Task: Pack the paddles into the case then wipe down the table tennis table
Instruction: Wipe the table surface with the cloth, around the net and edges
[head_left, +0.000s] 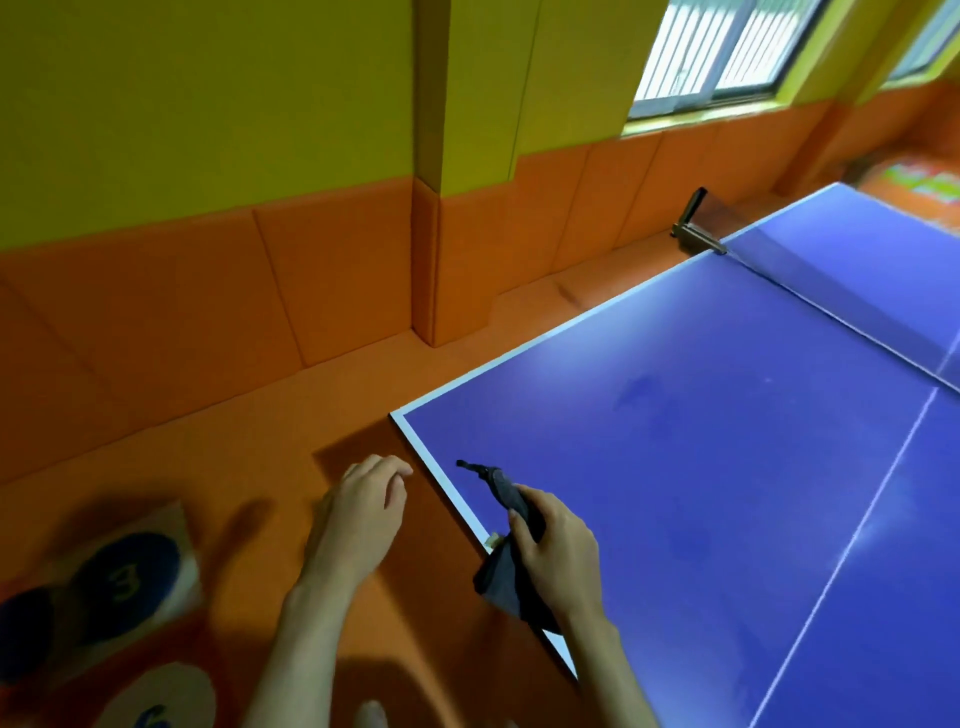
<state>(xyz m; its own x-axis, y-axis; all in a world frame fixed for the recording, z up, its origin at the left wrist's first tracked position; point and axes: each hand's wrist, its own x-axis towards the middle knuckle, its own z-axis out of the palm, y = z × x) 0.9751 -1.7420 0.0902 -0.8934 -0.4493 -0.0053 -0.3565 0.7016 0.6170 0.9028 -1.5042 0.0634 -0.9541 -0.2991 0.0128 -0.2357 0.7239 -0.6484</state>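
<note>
Forearms reach up from the bottom edge toward the near left corner of the worktop (727, 467). Right hand (558, 551) is over that corner and grips a dark grey cloth (506, 577), fingers and thumb curled round its bunched middle. One twisted end of the cloth sticks up and away over the blue surface; the other end hangs down past the white end line, off the edge. Its long axis thus runs roughly along that near edge, half over the worktop and half over the floor (260, 426).

Left hand (363, 512) hovers beside the corner, off the worktop and above the orange floor. It holds nothing, and its fingers are loosely curled with the tips close to the corner's edge line.

No paddles or case show, so I judge the packing done and the wiping not yet begun: the cloth is bunched, not spread flat.

What the coming move turns on is that nearly all the surface lies to the right of and beyond the right hand, running up to the net (831, 291). That hand is the one already over the worktop and already holding the cloth, so it is the nearer and likelier wiper. Faint smudges show on the blue well beyond the hand, toward the middle of the near half.

Numbered discs (124, 587) lie on the floor at lower left.
</note>
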